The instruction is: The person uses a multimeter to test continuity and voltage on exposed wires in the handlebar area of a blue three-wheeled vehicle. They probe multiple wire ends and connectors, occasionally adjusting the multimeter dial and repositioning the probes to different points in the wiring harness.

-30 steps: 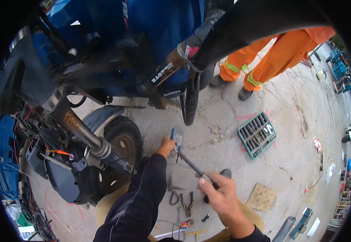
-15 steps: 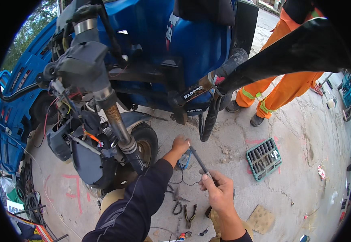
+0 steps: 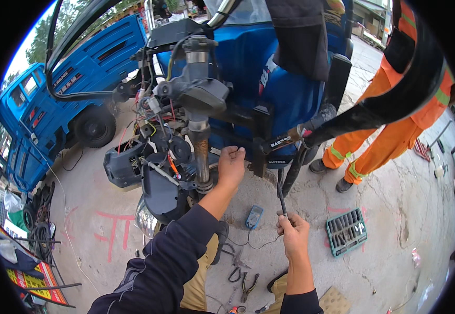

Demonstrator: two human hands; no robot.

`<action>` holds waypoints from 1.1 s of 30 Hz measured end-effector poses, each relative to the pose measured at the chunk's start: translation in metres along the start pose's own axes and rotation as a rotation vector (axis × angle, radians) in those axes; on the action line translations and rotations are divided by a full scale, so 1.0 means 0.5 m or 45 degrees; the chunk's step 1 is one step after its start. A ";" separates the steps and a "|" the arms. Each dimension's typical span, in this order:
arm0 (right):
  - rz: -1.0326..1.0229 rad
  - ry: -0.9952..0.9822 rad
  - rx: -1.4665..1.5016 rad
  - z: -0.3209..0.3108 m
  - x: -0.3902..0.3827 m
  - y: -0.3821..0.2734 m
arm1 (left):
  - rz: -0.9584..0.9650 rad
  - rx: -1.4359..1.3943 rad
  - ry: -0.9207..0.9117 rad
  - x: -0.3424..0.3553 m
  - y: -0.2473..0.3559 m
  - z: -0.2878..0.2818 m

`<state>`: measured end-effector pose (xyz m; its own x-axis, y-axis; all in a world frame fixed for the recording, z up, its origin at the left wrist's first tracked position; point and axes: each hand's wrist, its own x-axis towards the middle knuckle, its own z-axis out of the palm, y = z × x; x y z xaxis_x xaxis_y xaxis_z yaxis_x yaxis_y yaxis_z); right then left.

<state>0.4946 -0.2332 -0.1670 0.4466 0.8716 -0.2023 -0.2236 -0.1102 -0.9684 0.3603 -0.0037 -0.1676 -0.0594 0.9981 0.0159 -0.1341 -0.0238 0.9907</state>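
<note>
My right hand [image 3: 294, 230] grips a slim black meter probe [image 3: 281, 198], pointing up toward the tricycle's black frame [image 3: 259, 141]. From that hand a thin dark lead runs toward a blue multimeter [image 3: 254, 216] on the ground. My left hand [image 3: 231, 168] is raised beside the rusty front fork [image 3: 201, 157], its fingers curled closed; whatever they hold, if anything, is hidden. Left of the fork, the headlight housing [image 3: 160, 196] hangs loose, with bundles of coloured wires [image 3: 154, 118] exposed above it.
Pliers [image 3: 248, 288] and scissors [image 3: 236, 269] lie near my feet. A green socket case [image 3: 347, 233] sits at the right. Beyond it stands a person in orange work trousers [image 3: 379, 152]. A thick black bent tube [image 3: 379, 118] juts out at the upper right. A blue truck [image 3: 81, 68] is at far left.
My left hand has moved up and away from the probe's tip toward the fork. My right hand has tilted the probe more upright. The view has shifted, showing more of the wiring.
</note>
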 end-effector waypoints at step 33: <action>-0.235 0.027 -0.044 0.093 0.091 -0.028 | 0.640 0.286 0.538 0.083 -0.001 0.105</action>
<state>0.4779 -0.1698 -0.1558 0.4954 0.8683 -0.0237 -0.1068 0.0338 -0.9937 0.4097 0.0405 -0.1604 -0.4466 0.7607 0.4711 0.2157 -0.4195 0.8818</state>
